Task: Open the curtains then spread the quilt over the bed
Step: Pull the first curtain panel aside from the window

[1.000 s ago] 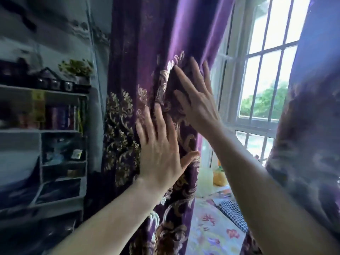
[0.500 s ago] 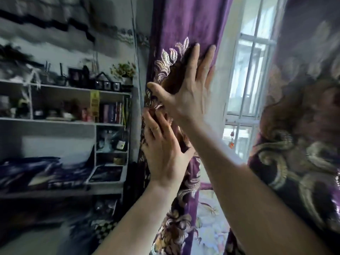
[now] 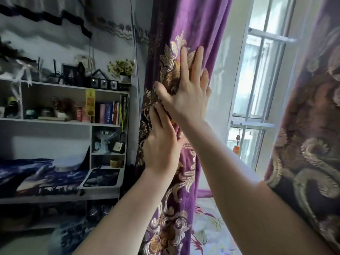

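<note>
White shelves (image 3: 60, 124) fill my far left, crowded with books and frames, with a yellow flower pot (image 3: 121, 68) on top. Just right of them hangs the left curtain (image 3: 193, 24), purple velvet with gold embroidery, bunched into folds against the shelf edge. My left hand (image 3: 161, 144) lies flat on it low down, fingers (image 3: 156, 116) straight and spread, gripping nothing. My right hand (image 3: 185, 94) crosses above it, also open, palm pressed on the embroidered band, its thumb just touching the left fingertips. Both push; neither pinches cloth.

Right of the hands is the bare window (image 3: 257, 89) with its bars, then the right curtain (image 3: 309, 144), close to the camera and hanging over my right forearm. Below the gap shows a floral bed (image 3: 211, 227). I cannot pick out the quilt in this view.

I judge the velvet heavy, soft and draping; it should slide under a flat palm, and the raised embroidery gives some bite. For a firmer hold I would gather the leading edge nearest the window, at about shoulder height, and draw it along the rail. The left panel looks nearly stowed; the right one seems to need pushing aside next.
</note>
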